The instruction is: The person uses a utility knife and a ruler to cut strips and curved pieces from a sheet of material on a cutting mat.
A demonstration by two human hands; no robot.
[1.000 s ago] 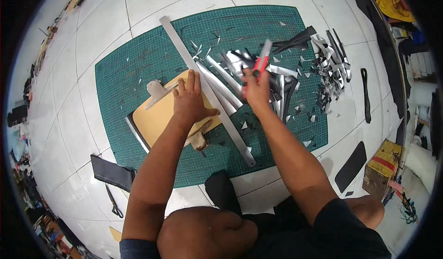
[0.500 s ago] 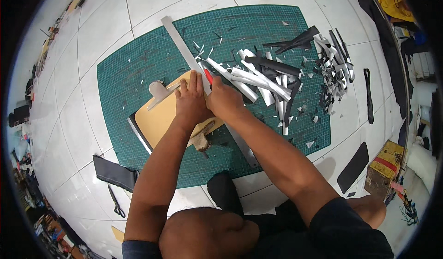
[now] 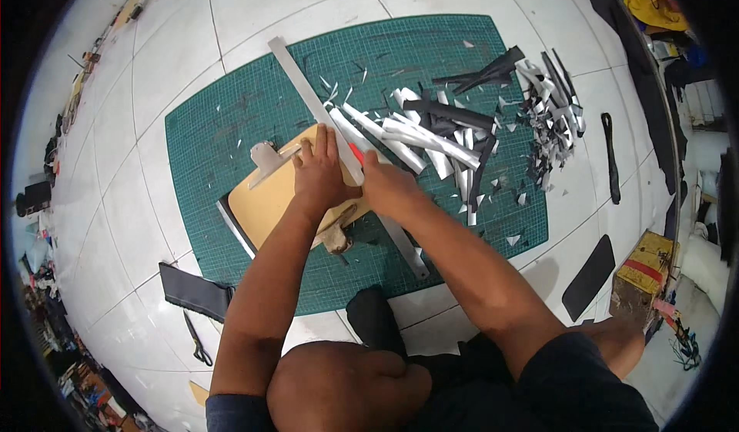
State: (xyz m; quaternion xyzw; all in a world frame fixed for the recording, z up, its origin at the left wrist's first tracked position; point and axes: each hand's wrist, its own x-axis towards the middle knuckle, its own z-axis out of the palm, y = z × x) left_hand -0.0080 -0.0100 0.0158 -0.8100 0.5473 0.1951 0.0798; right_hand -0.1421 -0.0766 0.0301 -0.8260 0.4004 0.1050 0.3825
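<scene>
My left hand [image 3: 319, 174] presses flat on a long metal ruler [image 3: 308, 97] laid diagonally over a tan sheet [image 3: 262, 205] on the green cutting mat [image 3: 223, 124]. My right hand [image 3: 389, 190] is shut on a red-handled knife [image 3: 356, 153], its tip against the ruler's right edge just beside my left fingers. A grey cut-out piece [image 3: 265, 159] lies at the tan sheet's upper edge. Cut white and black strips [image 3: 431, 140] are heaped on the mat to the right of the ruler.
More black and white offcuts [image 3: 550, 109] lie at the mat's right edge. A black strap [image 3: 610, 155] and a black flat piece [image 3: 589, 278] lie on the white tiles. A yellow-red box [image 3: 643, 278] stands at right. Dark fabric [image 3: 192, 293] and scissors [image 3: 196, 340] lie at left.
My right hand came from above the strip pile leftward to the ruler with the red knife, then slid down along the ruler's edge. My left hand stayed pressed on the ruler.
</scene>
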